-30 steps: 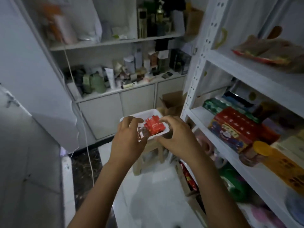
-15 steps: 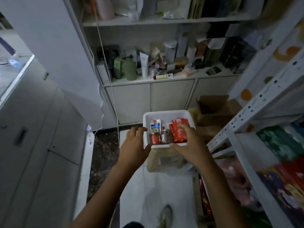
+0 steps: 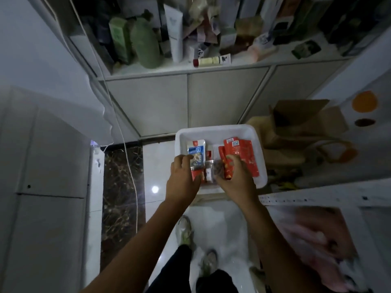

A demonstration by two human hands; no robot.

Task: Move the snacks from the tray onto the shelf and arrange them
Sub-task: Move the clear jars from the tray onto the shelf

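Both hands are inside the white tray (image 3: 220, 132); its support is hidden.
- Tray contents: blue-and-white packet (image 3: 196, 151) on the tray's left side, red packets (image 3: 243, 153) stacked on its right side, small clear container (image 3: 218, 169) with dark contents at the near middle.
- Left hand (image 3: 184, 178): fingers curled over the near end of the blue-and-white packet, thumb by a red item at the tray's near edge. Can't tell whether it actually grips anything.
- Right hand (image 3: 234, 178): fingers curled round the front red packet (image 3: 228, 172), holding its near end, just beside the clear container.
- Metal shelf (image 3: 317, 198): right of the tray, near side, with a blurred pink bag (image 3: 313, 235) below its beam.
- Cardboard box (image 3: 296, 119): right of the tray, far side.
- White cabinet (image 3: 190, 102): beyond the tray, with tubes and bottles crowded on its worktop (image 3: 243, 64).
- White cable (image 3: 129, 166): hangs left of the tray.
- 2 shoes (image 3: 186, 231): on the floor, nearer than the tray.
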